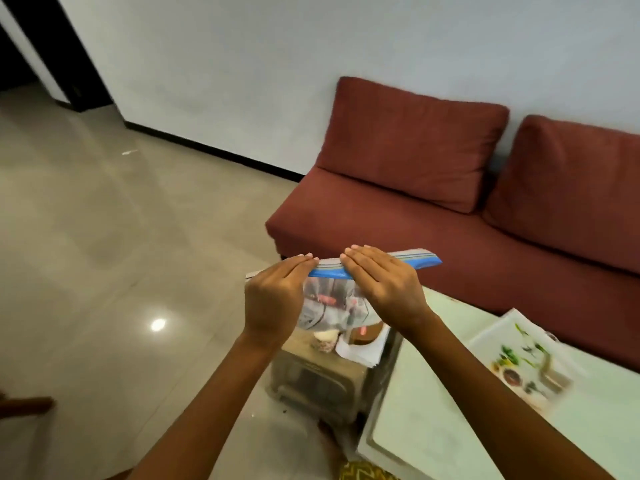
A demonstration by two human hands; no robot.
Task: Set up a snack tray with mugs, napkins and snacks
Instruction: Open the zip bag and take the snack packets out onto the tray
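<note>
Above the near-left corner of the pale table point(426, 403), a clear zip-top bag point(332, 306) hung in the air, held up by both hands along its blue seal strip point(420, 262). Its contents were blurred; something red and something dark showed through the plastic, but I could not tell what they were. The left hand point(273, 299) was closed on the strip's left end, fingers lying flat over the top edge, and the right hand point(381, 282) was closed on it just beside, fingertips nearly touching the left's, with the strip's right end sticking out past the knuckles. Below the bag stood a clear bin point(318, 382) with a patterned cup point(325, 341) and white paper napkins point(360, 351) on top. A printed placemat point(519, 358) lay toward the table's right edge. Beyond the table's far edge sat a maroon sofa point(433, 209) against the wall.
</note>
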